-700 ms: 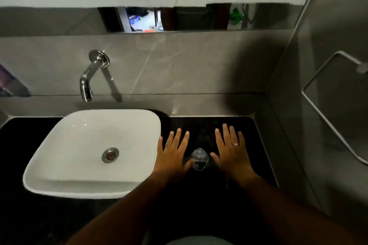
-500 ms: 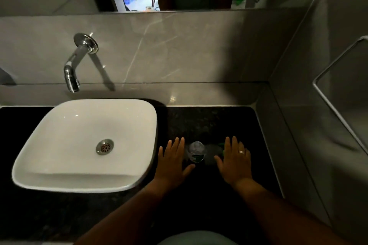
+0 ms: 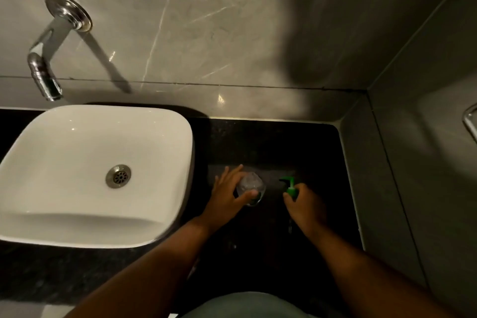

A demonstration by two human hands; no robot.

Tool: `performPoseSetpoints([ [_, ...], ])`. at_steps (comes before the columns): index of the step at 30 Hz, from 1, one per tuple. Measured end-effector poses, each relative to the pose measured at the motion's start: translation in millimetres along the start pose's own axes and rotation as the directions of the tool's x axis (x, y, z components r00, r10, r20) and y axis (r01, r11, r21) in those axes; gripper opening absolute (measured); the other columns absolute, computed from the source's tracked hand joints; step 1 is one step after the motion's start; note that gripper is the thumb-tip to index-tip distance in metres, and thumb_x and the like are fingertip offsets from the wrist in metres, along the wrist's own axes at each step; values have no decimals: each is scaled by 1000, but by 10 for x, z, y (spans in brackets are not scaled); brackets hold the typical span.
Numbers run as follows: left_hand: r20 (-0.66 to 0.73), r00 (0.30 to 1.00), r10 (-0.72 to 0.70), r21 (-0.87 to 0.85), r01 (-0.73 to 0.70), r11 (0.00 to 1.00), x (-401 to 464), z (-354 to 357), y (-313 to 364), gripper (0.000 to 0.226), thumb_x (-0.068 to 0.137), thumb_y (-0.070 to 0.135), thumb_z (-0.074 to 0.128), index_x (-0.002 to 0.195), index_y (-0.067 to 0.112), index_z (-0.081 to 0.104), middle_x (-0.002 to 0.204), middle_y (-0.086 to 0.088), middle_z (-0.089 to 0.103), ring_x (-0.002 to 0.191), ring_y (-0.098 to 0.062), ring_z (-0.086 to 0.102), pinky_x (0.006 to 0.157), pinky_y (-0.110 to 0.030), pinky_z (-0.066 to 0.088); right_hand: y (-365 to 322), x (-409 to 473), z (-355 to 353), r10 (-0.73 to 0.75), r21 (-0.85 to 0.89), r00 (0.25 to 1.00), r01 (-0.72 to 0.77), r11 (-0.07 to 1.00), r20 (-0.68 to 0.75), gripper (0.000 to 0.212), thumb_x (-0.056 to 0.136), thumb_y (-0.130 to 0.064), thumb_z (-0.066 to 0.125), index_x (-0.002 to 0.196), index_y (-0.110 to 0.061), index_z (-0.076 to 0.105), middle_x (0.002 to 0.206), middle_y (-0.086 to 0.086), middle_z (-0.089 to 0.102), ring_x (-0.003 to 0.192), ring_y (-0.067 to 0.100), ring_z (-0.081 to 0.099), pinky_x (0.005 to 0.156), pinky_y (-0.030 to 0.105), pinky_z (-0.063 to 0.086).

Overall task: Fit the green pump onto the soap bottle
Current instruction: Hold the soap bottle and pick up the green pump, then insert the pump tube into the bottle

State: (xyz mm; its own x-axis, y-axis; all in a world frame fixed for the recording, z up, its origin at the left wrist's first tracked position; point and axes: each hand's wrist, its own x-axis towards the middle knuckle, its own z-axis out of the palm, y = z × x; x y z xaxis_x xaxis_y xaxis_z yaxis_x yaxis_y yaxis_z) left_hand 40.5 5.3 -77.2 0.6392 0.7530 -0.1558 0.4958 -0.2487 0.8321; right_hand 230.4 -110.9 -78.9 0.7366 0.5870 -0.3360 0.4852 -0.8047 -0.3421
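Now, step in hand: gathering both parts before joining them.
Soap bottle: clear, upright on the dark worktop, just right of the white basin; neck open, no pump on it.
Left hand: curled round the bottle's side, thumb across the front, likely to steady it against tipping.
Green pump: near the bottle but apart, spout pointing left, collar downward; touching the worktop or lifted, cannot tell.
Right hand: fingertips pinched on the pump's collar, low enough to turn it once seated.
Gap between parts: open worktop, an easy path across.
Next, as a judgement: carry pump over neck, feed tube in, twist.
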Motion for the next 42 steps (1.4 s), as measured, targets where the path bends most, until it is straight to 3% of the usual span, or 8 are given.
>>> performPoseSetpoints([
  [4, 10, 1000, 8, 96, -9, 995, 83, -58, -60, 41, 70, 83, 53, 101, 57, 53, 146, 29, 19, 140, -1, -6, 110, -41, -18, -169, 153, -145, -24, 429, 999, 4, 903, 42, 24, 84, -30, 69, 102, -14, 63, 92, 8, 68, 86, 29, 66, 68, 30, 50],
  [10, 46, 998, -52, 120, 46, 992, 49, -58, -68, 45, 64, 88, 53, 94, 55, 61, 155, 22, 17, 139, 2, -15, 107, -45, -27, -828, 341, -766, -145, 772, 971, 240, 589, -192, 15, 85, -21, 70, 99, -17, 67, 81, -3, 68, 66, -2, 61, 54, 6, 45],
  [13, 33, 998, -44, 132, 40, 990, 32, -54, -27, 55, 65, 86, 54, 100, 46, 66, 157, 19, 16, 138, 3, -14, 104, -44, -29, -1091, 322, -1026, -240, 764, 915, 402, 505, -323, 4, 85, -21, 67, 88, -22, 65, 73, -13, 63, 61, -10, 58, 56, 5, 44],
  [16, 46, 998, -43, 129, 36, 991, 8, -56, 13, 41, 67, 80, 59, 95, 49, 63, 157, 19, 16, 140, 1, -12, 103, -43, -31, -1215, 295, -1087, -323, 728, 870, 490, 479, -373, 6, 87, -23, 65, 93, -21, 64, 75, -11, 63, 65, -6, 59, 59, 6, 45],
  [20, 46, 997, -57, 106, 51, 993, -19, -37, 31, 40, 67, 79, 61, 93, 49, 63, 157, 20, 16, 139, 4, -12, 101, -40, -32, -1224, 254, -956, -329, 709, 876, 479, 518, -351, 27, 86, -27, 65, 110, -14, 65, 83, -12, 66, 73, -4, 63, 64, 9, 49],
  [32, 54, 998, -17, 178, 7, 984, 2, 14, -25, 36, 62, 89, 54, 92, 70, 51, 158, 22, 12, 136, 9, -17, 93, -32, -41, -1117, 165, -687, -351, 648, 878, 478, 593, -327, 30, 86, -30, 65, 112, -17, 64, 80, -9, 64, 71, 0, 62, 61, 12, 50],
  [37, 38, 999, -4, 166, -3, 986, -4, 14, -25, 50, 62, 88, 55, 100, 57, 57, 158, 23, 13, 137, 9, -16, 95, -34, -39, -1174, 218, -778, -355, 645, 855, 518, 562, -377, 27, 85, -26, 66, 109, -14, 65, 73, -11, 60, 63, -3, 57, 57, 10, 47],
  [42, 14, 1000, -4, 173, 1, 985, -9, -5, -20, 50, 63, 86, 56, 100, 52, 57, 158, 21, 14, 137, 8, -13, 94, -32, -39, -1091, 169, -689, -425, 585, 845, 533, 612, -326, 26, 86, -28, 65, 109, -16, 64, 81, -11, 63, 73, -1, 61, 63, 11, 48],
])
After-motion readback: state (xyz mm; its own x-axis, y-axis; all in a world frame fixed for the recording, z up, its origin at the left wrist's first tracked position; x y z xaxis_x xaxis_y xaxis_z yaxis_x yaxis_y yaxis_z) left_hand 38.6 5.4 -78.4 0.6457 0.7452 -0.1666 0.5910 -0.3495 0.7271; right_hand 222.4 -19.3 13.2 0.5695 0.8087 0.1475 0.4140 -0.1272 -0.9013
